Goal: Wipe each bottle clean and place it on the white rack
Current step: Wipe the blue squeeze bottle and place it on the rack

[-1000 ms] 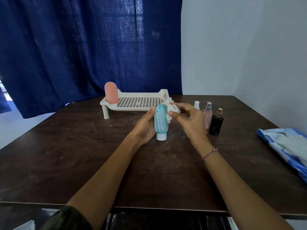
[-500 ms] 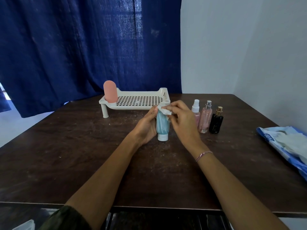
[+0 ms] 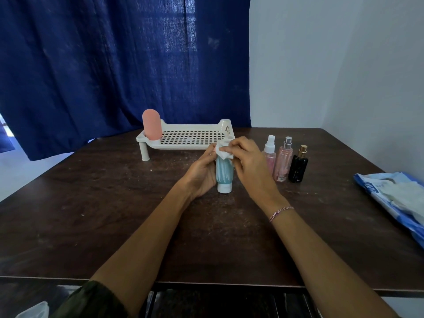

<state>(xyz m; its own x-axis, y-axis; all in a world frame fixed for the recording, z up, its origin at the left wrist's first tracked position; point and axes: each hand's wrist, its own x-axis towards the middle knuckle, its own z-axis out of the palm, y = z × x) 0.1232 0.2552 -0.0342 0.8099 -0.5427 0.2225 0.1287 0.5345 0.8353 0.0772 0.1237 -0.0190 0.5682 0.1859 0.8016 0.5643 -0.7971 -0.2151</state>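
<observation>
Inspecting the dark wooden counter (image 3: 91, 214), we record one teal bottle (image 3: 224, 172) in work near its middle. It stands upright and inverted, white cap at the bottom, right at the counter surface. We cannot confirm that the cap rests on it.

The left hand (image 3: 202, 171) grips the bottle from its left side, fingers curled round the body. The right hand (image 3: 247, 164) is closed on a crumpled white wipe (image 3: 223, 151), pinching it against the bottle's top end. A thin bracelet (image 3: 281, 212) sits on the right wrist.

The white rack (image 3: 183, 146) stands on short legs near the far edge of the counter, just behind the hands. Its perforated deck carries one item: a pink bottle (image 3: 151, 125), upright in the rack's left end.

Three further bottles stand upright in a close row on the counter, to the right of the hands and towards the far right corner:
- a clear spray bottle (image 3: 269, 157) with a white top
- a pink spray bottle (image 3: 284, 161) with a silver top
- a black bottle (image 3: 298, 166) with a gold top

None of the three touches the rack.

A blue and white packet (image 3: 394, 196) lies at the right edge of the counter, well apart from the bottles, with white sheets showing at its opening. A dark blue curtain (image 3: 114, 65) hangs behind the far edge, and a pale wall (image 3: 321, 65) meets it on the right.
</observation>
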